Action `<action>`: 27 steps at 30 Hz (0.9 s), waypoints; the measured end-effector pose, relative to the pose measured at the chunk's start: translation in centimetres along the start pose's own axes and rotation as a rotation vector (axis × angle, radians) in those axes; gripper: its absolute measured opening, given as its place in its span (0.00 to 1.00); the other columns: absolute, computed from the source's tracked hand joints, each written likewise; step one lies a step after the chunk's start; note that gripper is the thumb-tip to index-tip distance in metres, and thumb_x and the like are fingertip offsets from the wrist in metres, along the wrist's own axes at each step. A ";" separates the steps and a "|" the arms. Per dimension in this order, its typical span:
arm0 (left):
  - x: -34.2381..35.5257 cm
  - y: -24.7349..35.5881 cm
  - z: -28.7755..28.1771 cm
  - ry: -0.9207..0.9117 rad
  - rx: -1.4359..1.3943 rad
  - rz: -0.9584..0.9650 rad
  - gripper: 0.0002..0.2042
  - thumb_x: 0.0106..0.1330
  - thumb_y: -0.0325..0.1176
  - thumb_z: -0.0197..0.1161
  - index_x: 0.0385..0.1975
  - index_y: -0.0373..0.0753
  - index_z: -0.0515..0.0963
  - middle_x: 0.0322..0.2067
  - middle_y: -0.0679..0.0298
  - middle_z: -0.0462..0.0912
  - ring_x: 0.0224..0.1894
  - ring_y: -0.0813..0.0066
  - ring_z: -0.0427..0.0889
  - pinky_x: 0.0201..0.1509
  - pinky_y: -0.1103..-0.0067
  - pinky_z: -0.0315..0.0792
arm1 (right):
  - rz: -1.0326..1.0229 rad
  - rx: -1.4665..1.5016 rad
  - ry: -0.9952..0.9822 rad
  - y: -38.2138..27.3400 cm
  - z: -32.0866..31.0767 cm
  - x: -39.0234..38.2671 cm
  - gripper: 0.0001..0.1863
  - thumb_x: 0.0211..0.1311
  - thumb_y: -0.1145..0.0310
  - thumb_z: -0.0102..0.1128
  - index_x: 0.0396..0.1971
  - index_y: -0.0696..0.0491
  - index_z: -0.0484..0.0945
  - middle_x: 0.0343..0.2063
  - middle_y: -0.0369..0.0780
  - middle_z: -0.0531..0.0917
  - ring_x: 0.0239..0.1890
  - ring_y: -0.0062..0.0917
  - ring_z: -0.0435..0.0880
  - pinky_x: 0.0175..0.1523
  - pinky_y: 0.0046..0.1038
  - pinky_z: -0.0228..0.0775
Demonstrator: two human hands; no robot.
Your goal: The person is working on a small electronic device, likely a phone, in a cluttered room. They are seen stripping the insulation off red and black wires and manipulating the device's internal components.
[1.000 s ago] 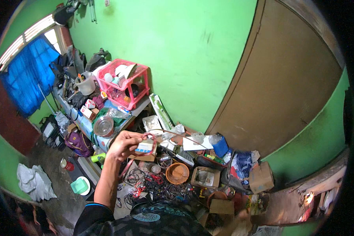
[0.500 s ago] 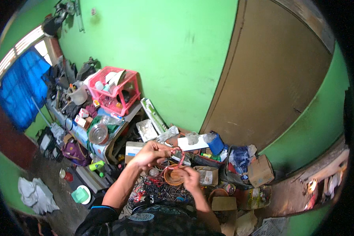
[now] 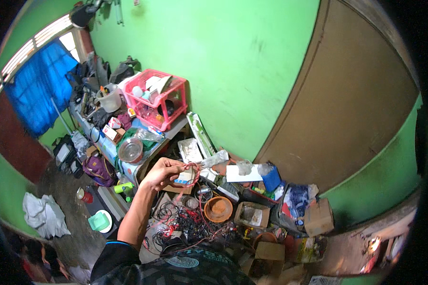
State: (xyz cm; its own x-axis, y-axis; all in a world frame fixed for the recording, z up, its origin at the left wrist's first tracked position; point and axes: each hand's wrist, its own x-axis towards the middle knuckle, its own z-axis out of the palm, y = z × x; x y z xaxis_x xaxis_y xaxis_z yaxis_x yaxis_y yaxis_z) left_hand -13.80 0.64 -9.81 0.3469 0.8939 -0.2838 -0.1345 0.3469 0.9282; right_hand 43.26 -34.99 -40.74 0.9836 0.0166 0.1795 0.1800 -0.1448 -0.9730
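Observation:
My left hand (image 3: pixel 160 175) is raised above the floor clutter, its fingers pinched shut on a twisted red cable (image 3: pixel 197 176). The cable curves in a loop to the right of my fingertips. My right hand is out of the picture. Below the held cable, a heap of tangled black and red cables (image 3: pixel 188 224) spreads over the floor. An orange-brown bowl (image 3: pixel 217 221) stands at the right of that heap.
At the left, a cluttered table bears a pink plastic rack (image 3: pixel 162 100) and a clear round container (image 3: pixel 131 150). An open cardboard box (image 3: pixel 265 212) stands right of the bowl. Farther right is another carton (image 3: pixel 319 217). A brown door (image 3: pixel 347 99) fills the back right.
My right hand has let go of the cable and left the view. My left hand, still pinching the cable, has shifted left and slightly up in the picture. The view has turned a little.

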 end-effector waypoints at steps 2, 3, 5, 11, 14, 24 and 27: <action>0.4 0.0 2.7 -0.059 0.030 0.015 0.10 0.62 0.27 0.58 0.39 0.28 0.79 0.10 0.70 0.68 0.06 0.90 0.54 0.07 0.89 0.45 | -0.148 0.238 -0.130 -5.1 5.8 -3.5 0.13 0.50 0.80 0.49 0.36 0.65 0.78 0.42 0.51 0.79 0.42 0.37 0.79 0.50 0.34 0.74; 0.4 -0.1 3.6 -0.085 0.037 0.001 0.09 0.62 0.27 0.58 0.38 0.29 0.79 0.10 0.69 0.68 0.05 0.90 0.54 0.08 0.89 0.44 | -0.121 0.388 -0.254 -9.1 9.6 -6.2 0.13 0.50 0.81 0.49 0.36 0.65 0.78 0.43 0.52 0.79 0.43 0.38 0.80 0.52 0.35 0.74; 0.6 0.1 7.3 -0.213 0.078 -0.025 0.10 0.62 0.27 0.58 0.40 0.30 0.79 0.10 0.70 0.68 0.05 0.91 0.55 0.07 0.89 0.45 | 0.130 0.418 -0.542 -20.8 15.4 -14.3 0.14 0.44 0.87 0.53 0.34 0.63 0.78 0.39 0.46 0.82 0.42 0.31 0.81 0.47 0.29 0.76; 0.5 -1.7 11.8 -0.363 0.225 0.033 0.15 0.57 0.22 0.55 0.45 0.32 0.79 0.12 0.71 0.70 0.10 0.92 0.58 0.11 0.88 0.47 | -0.334 0.341 -1.520 -29.0 20.3 -24.7 0.06 0.60 0.74 0.57 0.31 0.62 0.79 0.31 0.38 0.83 0.34 0.19 0.79 0.36 0.20 0.71; 0.4 -1.1 10.2 -0.304 0.230 0.075 0.12 0.59 0.25 0.57 0.41 0.33 0.81 0.12 0.69 0.72 0.10 0.91 0.61 0.10 0.88 0.50 | -0.274 0.332 -1.606 -27.0 21.0 -22.3 0.08 0.64 0.74 0.51 0.32 0.63 0.78 0.27 0.37 0.82 0.28 0.17 0.78 0.34 0.20 0.70; -0.4 -0.9 -5.9 0.114 0.013 0.043 0.09 0.59 0.25 0.57 0.37 0.30 0.79 0.11 0.70 0.70 0.06 0.90 0.56 0.08 0.88 0.47 | -0.013 0.084 -0.301 -3.7 1.4 2.6 0.08 0.55 0.77 0.52 0.35 0.59 0.76 0.27 0.38 0.75 0.28 0.24 0.75 0.32 0.28 0.71; 0.8 -2.8 -8.7 0.225 0.147 0.109 0.09 0.58 0.26 0.57 0.35 0.31 0.79 0.12 0.70 0.69 0.06 0.88 0.58 0.08 0.87 0.48 | 0.084 -0.110 -0.199 -1.5 -1.1 0.8 0.09 0.55 0.77 0.52 0.36 0.60 0.76 0.29 0.38 0.76 0.29 0.24 0.75 0.33 0.28 0.71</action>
State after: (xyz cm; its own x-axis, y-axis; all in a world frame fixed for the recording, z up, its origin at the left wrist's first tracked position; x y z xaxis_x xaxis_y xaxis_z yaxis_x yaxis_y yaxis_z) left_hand -21.24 2.84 -14.74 0.1210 0.9698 -0.2116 -0.0179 0.2153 0.9764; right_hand 43.76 -35.86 -39.00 0.9796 0.1928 0.0562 0.1063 -0.2608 -0.9595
